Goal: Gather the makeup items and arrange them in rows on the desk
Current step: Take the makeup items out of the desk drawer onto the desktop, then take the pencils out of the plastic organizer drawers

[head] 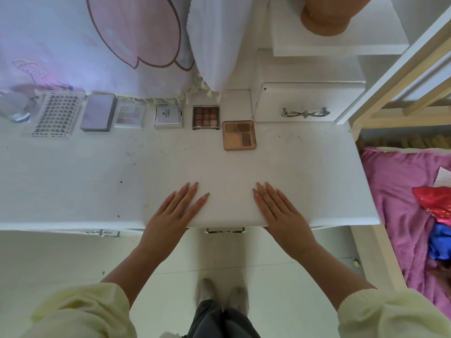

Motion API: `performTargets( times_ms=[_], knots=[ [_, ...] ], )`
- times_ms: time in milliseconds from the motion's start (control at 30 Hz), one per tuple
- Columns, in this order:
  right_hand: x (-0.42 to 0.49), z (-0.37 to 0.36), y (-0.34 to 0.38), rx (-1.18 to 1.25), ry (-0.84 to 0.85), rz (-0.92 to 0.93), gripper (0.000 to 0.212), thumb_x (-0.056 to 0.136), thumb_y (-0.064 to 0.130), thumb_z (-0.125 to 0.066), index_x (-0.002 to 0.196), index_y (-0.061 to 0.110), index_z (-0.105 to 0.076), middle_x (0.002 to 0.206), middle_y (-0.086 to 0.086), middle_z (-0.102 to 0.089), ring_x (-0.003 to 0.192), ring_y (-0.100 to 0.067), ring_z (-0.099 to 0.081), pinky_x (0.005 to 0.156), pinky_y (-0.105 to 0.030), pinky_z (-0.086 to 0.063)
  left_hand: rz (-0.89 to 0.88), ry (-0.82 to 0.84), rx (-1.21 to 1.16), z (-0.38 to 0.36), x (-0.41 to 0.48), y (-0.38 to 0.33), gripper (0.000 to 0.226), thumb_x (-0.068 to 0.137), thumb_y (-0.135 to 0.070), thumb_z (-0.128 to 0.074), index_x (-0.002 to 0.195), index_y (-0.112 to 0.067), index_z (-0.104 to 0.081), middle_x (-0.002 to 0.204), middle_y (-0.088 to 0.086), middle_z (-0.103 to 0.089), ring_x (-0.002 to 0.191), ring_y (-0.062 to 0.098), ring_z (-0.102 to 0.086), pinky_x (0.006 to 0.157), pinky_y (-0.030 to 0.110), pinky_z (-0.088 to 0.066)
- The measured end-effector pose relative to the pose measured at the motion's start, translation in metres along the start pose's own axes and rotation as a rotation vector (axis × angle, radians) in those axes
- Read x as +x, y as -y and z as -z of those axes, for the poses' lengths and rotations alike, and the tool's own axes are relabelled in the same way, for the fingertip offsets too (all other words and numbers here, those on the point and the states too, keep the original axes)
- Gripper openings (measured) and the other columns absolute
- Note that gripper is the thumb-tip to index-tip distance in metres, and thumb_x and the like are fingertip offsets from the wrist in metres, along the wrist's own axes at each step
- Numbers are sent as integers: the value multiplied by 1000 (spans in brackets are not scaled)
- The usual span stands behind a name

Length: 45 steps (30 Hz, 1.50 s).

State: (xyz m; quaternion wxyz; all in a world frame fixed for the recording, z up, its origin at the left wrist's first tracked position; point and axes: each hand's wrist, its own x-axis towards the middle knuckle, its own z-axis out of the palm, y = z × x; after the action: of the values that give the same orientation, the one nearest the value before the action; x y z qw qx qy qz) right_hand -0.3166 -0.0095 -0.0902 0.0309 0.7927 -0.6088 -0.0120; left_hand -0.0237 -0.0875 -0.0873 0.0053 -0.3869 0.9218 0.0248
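Several makeup items lie in a row along the back of the white desk [97, 181]: a large grid palette [56, 114], a purple compact [98, 112], a pale eyeshadow palette [130, 115], a silver square box [168, 116], a dark nine-pan palette [206, 116] and a tan palette [239, 135], which sits slightly nearer than the rest. My left hand [174, 211] and my right hand [280, 211] rest flat on the desk near its front edge, fingers straight, holding nothing.
A patterned cloth [97, 45] hangs behind the row. A white drawer unit [305, 101] with a metal handle stands at the back right, a brown vase [324, 15] above it. A clear object [14, 106] sits far left. A bed with pink bedding [402, 203] lies right.
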Motion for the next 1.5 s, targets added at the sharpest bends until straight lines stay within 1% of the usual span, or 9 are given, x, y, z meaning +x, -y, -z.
performTargets(
  times_ms=[100,200,300,467,667,767,1067,1267,1500],
  knots=[
    [-2,11,7,58,114,-9,95,74,30,-80,146,-3,-27,154,-21,-29,142,-36,-29,112,-46,-27,58,62,-68,5,-1,-10,99,76,-39,-77,154,-21,-18,161,8,-11,148,24,-12,117,40,-15],
    [-1,35,17,135,232,-39,97,76,48,-74,146,-3,-30,154,-20,-26,141,-33,-34,115,-45,-31,172,123,-178,19,-12,-32,92,88,-55,-57,154,-28,0,162,2,9,149,20,3,121,41,-12],
    [7,70,31,245,308,-77,74,98,45,-43,154,9,-10,162,-7,-6,148,-21,-17,118,-33,-19,388,123,-400,47,-26,-58,73,95,-48,-49,154,-28,-11,162,-1,1,147,19,-14,117,35,-24],
    [27,126,74,268,306,67,49,98,40,-41,139,15,-37,135,-4,-46,122,-24,-47,95,-35,-40,609,92,-447,106,-74,-79,50,95,-34,-49,143,-25,-38,148,-7,-37,132,12,-39,100,28,-39],
    [43,178,152,252,315,367,41,98,39,-42,131,16,-46,127,-3,-54,115,-22,-54,94,-32,-45,1009,-30,-520,147,-159,-88,43,94,-34,-52,136,-27,-47,142,-5,-44,130,12,-43,105,26,-35],
    [35,205,205,217,308,528,42,98,38,-42,133,16,-46,134,-2,-52,123,-22,-50,98,-30,-42,1215,-98,-536,169,-214,-99,39,94,-33,-53,132,-28,-51,138,-5,-46,129,13,-43,104,24,-33],
    [-49,263,423,267,268,1022,36,95,34,-49,123,13,-53,129,-3,-52,114,-25,-54,89,-33,-44,1742,-305,-560,211,-440,-160,39,94,-26,-54,132,-18,-52,136,3,-46,125,20,-45,95,23,-34],
    [-166,284,571,231,285,1269,36,93,36,-50,121,14,-54,129,-2,-51,113,-26,-54,90,-36,-46,2035,-394,-516,211,-602,-232,40,93,-29,-55,132,-20,-52,135,3,-49,124,22,-47,95,27,-38],
    [-331,298,725,232,338,1460,37,94,34,-48,125,14,-52,131,-2,-51,109,-24,-54,78,-32,-42,2261,-459,-493,199,-784,-329,41,92,-29,-55,132,-20,-53,135,5,-50,124,23,-48,99,30,-40]
  ],
)
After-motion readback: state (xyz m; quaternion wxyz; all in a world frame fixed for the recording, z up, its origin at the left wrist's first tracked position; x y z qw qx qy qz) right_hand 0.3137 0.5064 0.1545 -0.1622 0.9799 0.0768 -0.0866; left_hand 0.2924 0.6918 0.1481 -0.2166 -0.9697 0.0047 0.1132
